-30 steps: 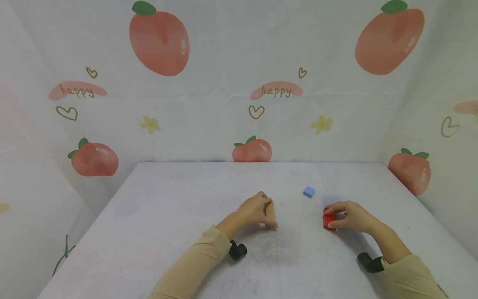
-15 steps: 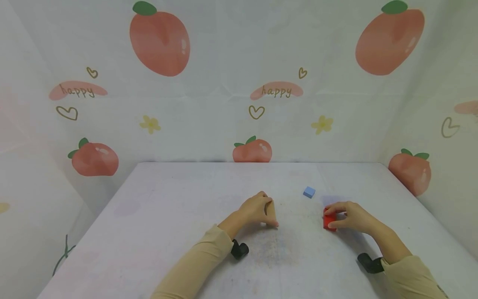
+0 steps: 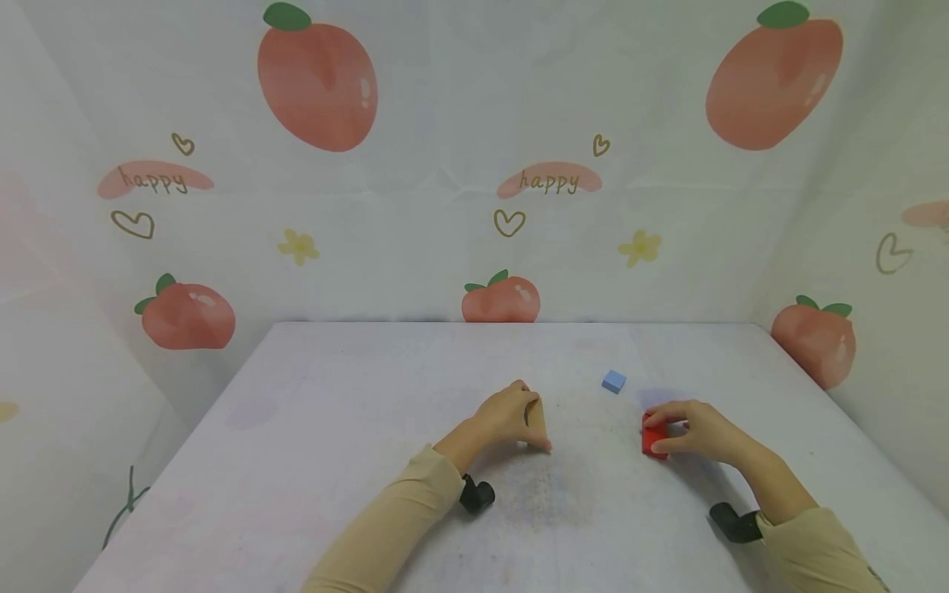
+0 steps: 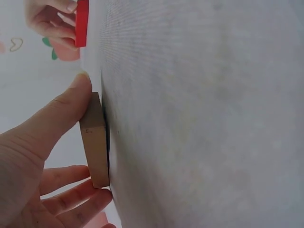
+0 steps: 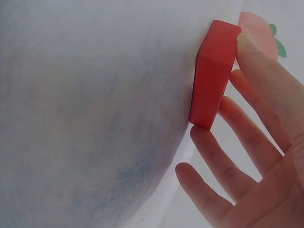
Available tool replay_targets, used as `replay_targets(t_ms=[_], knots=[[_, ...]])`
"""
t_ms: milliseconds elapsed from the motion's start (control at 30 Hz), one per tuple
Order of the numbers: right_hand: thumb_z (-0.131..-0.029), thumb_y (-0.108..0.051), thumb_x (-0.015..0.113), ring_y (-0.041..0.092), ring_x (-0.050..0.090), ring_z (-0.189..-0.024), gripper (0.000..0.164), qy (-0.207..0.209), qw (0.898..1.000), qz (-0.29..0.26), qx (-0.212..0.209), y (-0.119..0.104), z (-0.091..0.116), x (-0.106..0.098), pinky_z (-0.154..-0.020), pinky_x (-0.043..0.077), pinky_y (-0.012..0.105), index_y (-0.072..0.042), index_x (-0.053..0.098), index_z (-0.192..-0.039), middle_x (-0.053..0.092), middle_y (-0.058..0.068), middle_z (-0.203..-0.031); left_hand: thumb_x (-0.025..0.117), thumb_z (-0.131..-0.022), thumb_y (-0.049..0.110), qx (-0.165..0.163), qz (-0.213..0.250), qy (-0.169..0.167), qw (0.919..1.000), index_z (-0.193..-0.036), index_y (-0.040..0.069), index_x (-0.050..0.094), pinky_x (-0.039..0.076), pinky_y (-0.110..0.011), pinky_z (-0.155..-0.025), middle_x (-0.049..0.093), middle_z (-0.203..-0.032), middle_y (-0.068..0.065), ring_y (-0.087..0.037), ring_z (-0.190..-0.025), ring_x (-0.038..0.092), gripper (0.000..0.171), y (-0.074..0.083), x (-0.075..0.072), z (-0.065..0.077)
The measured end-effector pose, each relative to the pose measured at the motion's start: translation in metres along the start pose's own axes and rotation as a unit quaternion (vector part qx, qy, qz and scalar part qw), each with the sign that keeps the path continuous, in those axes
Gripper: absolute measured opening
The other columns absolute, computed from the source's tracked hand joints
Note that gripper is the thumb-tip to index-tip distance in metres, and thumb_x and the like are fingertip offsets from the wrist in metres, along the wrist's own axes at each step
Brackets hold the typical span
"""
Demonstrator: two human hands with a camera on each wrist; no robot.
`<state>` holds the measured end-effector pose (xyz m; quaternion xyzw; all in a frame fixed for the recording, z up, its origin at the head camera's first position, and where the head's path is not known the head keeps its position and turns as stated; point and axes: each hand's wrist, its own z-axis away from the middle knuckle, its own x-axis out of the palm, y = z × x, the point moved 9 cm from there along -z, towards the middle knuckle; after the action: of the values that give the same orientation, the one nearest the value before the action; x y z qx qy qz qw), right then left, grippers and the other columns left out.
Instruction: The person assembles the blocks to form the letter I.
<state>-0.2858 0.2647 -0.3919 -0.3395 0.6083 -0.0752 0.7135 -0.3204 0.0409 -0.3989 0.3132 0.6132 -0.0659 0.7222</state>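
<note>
My left hand [image 3: 510,416] pinches a tan wooden block [image 3: 537,424] near the middle of the table, thumb at its near end and fingertips at the far one. In the left wrist view the block [image 4: 96,154] sits low, right against the white surface. To the right, my right hand [image 3: 704,430] holds a red block [image 3: 652,441] between thumb and fingers. The right wrist view shows this red block [image 5: 213,85] close up, long with angled faces, its underside along the tabletop. The little finger [image 5: 199,190] stands off it.
A small blue block [image 3: 614,381] lies farther back, between the two hands. The white table [image 3: 356,395] ends at a backdrop [image 3: 437,107] printed with peaches. Black camera mounts [image 3: 477,496] hang beneath both wrists, close over the table.
</note>
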Motion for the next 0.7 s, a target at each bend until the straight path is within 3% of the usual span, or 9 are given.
replay_targets(t_ms=[433,700], knots=[[-0.074,-0.015,0.077,0.038,0.055,-0.103,0.028,0.002,1.000,0.001,0.000,0.0007,0.0002,0.0000,-0.084,0.051,0.053,-0.005,0.070,-0.099,0.061,0.026,-0.115,0.078,-0.069,0.048,-0.012,-0.003,-0.011,0.9999,-0.135,0.010,0.049,0.047,-0.029,-0.093,0.050,-0.126,-0.005,-0.018,-0.108,0.056,0.081,-0.0027,0.0034,0.0007],[-0.074,-0.016,0.076,0.038,0.055,-0.104,0.028,0.000,1.000,0.001,0.003,0.0006,0.0002,-0.0002,-0.085,0.051,0.053,-0.005,0.070,-0.100,0.061,0.026,-0.116,0.071,-0.080,0.040,0.029,-0.023,-0.010,0.9993,-0.128,0.013,0.058,0.044,-0.032,-0.101,0.054,-0.131,-0.005,-0.019,-0.120,0.053,0.056,-0.0022,-0.0049,0.0075]])
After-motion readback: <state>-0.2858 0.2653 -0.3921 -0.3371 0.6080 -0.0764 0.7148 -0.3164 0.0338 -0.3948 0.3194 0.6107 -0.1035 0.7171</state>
